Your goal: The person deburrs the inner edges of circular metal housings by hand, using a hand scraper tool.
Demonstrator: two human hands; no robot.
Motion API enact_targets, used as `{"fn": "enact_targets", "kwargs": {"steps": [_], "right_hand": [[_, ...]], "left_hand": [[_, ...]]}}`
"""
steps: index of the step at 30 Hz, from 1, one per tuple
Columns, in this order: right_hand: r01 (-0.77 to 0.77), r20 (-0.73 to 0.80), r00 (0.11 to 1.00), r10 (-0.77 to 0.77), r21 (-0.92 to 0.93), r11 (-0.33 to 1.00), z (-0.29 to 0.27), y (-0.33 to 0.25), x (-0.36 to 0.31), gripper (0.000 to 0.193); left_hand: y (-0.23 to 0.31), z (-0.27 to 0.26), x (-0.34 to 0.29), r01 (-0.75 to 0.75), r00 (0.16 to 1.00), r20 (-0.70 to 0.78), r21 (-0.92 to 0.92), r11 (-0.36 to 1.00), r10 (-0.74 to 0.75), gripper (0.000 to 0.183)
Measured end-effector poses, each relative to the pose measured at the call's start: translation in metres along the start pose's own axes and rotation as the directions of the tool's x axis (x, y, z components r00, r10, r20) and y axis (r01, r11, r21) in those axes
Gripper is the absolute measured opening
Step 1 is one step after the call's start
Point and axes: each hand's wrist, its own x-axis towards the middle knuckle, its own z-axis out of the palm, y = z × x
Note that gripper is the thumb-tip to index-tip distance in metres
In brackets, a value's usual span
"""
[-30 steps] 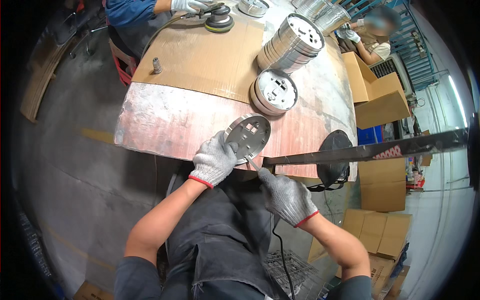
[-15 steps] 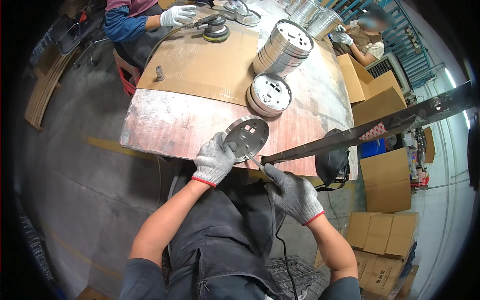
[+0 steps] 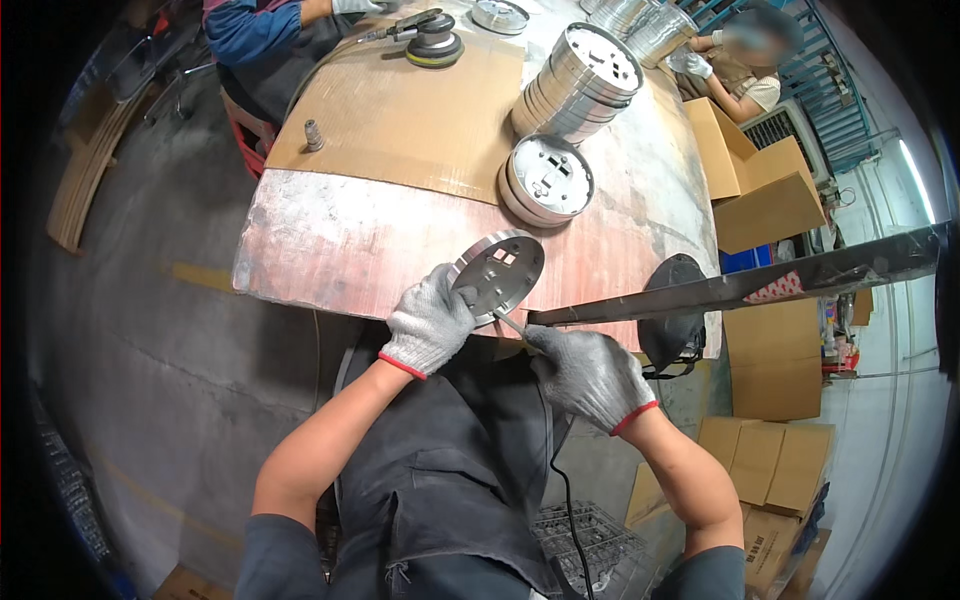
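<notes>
My left hand (image 3: 432, 322), in a grey knit glove with a red cuff, grips a round metal housing (image 3: 515, 277) by its left rim. The housing is tilted, its hollow side with holes and small posts facing me, just over the table's front edge. In my gloved right hand (image 3: 592, 374) is a slim metal hand tool (image 3: 509, 321), perhaps a file. Its far end reaches the housing's lower inside near the rim; my fingers hide the handle end. Just beyond the housing, a short stack of similar housings (image 3: 552, 178) stands on the table (image 3: 340, 225).
A taller stack of metal housings (image 3: 575, 85) rises behind. An orbital sander (image 3: 433, 45) and a small metal fitting (image 3: 313, 135) rest on a cardboard sheet (image 3: 410, 120). A dark metal bar (image 3: 690, 295) crosses at right, past a black shield-like piece (image 3: 668, 318). Two co-workers sit across.
The view has shifted slightly. My right hand and forearm have moved a little, with the tool still against the housing. The co-worker at far left has drawn a gloved hand away from the sander.
</notes>
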Motion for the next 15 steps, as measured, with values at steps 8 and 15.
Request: {"fn": "enact_targets", "kwargs": {"steps": [8, 15], "right_hand": [[-0.012, -0.208, 0.977, 0.038, 0.126, 0.992, 0.05, 0.012, -0.015, 0.031], [0.089, -0.49, 0.87, 0.048, 0.253, 0.963, 0.115, 0.034, -0.015, 0.037]], "left_hand": [[-0.017, -0.004, 0.016, 0.029, 0.989, 0.144, 0.04, 0.999, -0.034, 0.031], [0.031, -0.014, 0.031, 0.215, 0.943, 0.183, 0.298, 0.93, -0.277, 0.041]]}}
